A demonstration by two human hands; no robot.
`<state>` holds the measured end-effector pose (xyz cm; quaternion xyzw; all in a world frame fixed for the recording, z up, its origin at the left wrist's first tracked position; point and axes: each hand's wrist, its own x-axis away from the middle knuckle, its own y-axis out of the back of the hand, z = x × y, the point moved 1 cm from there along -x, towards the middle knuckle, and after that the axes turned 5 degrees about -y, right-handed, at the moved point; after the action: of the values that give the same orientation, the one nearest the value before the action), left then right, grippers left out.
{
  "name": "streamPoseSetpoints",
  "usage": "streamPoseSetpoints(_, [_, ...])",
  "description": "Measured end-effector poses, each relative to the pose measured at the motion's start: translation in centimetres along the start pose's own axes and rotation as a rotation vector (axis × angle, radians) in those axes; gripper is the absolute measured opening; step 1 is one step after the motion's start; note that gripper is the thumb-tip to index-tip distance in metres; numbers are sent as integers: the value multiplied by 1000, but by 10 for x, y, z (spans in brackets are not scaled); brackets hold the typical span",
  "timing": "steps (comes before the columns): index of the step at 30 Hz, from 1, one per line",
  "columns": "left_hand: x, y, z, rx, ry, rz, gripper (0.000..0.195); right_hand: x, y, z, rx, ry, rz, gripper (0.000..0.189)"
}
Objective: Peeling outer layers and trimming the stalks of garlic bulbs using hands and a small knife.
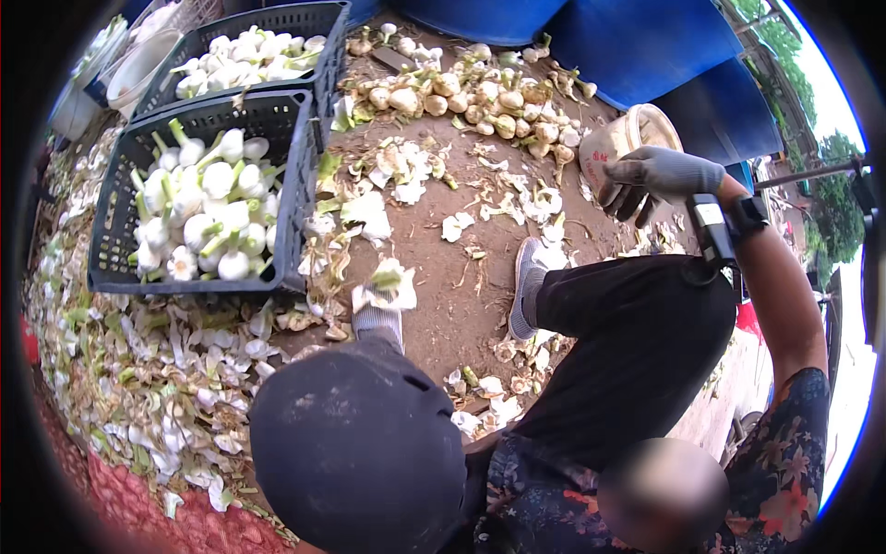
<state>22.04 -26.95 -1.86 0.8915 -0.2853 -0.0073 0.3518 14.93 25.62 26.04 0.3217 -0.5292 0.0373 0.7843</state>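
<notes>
My right hand [661,176], in a grey work glove with dark fingers, hangs above my right knee. Its fingers droop loosely apart, and nothing shows in them. A dark band [749,215] circles the wrist, and a black device with a white patch [709,218] is beside it. Just behind the hand is a whitish plastic bucket [602,149] bearing red writing. My left hand is out of view. Trimmed white garlic bulbs [218,180] with short green stems fill much of a black plastic crate [190,285] at the left. Untrimmed, soil-stained bulbs [477,104] lie heaped on the ground ahead.
Behind the near crate stands another black crate [208,31] of white bulbs. Blue drums [644,41] line the far side. Garlic skins [173,388] cover the ground at left, beside red mesh sacks [173,526]. My striped shoes [524,287] rest on bare soil among peelings.
</notes>
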Motion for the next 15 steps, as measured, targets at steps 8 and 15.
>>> streamPoseSetpoints(8, [-114, -104, -36, 40, 65, 425, 31, -176, -147, -223, 402, -50, 381, 33])
streamPoseSetpoints(15, [-195, -136, -42, -3, 158, 587, 32, -258, -266, -254, 504, -32, 539, 30])
